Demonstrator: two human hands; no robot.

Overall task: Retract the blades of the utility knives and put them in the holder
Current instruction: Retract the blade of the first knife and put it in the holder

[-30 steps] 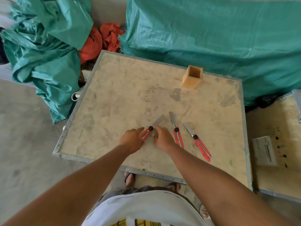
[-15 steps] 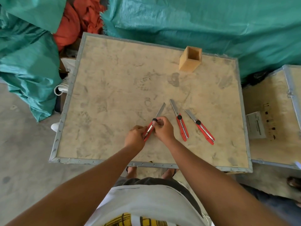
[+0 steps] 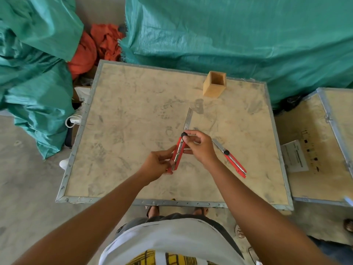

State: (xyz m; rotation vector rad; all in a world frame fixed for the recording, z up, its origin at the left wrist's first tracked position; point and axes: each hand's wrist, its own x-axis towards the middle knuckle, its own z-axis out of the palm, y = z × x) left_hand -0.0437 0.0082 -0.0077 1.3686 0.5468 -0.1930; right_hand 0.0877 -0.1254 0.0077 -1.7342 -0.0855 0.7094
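A red utility knife (image 3: 179, 150) is held above the crate top, its long steel blade fully out and pointing away from me. My left hand (image 3: 157, 165) grips the rear of its handle. My right hand (image 3: 200, 146) pinches the black slider knob at the handle's front. A second red knife (image 3: 232, 158) lies on the top to the right, blade out. A third knife is mostly hidden under my right hand; only its blade tip (image 3: 195, 129) shows. The square wooden holder (image 3: 214, 87) stands upright and empty-looking at the far edge.
The work surface is a plywood crate top (image 3: 133, 131) with a metal rim. A second crate (image 3: 324, 150) with a paper label sits to the right. Green tarpaulin bundles (image 3: 229, 35) and orange cloth (image 3: 95, 48) crowd the far and left sides.
Both hands have lifted the left knife off the crate top and raised it. My right fingers now sit on its black slider knob. The middle knife is now covered by my right hand.
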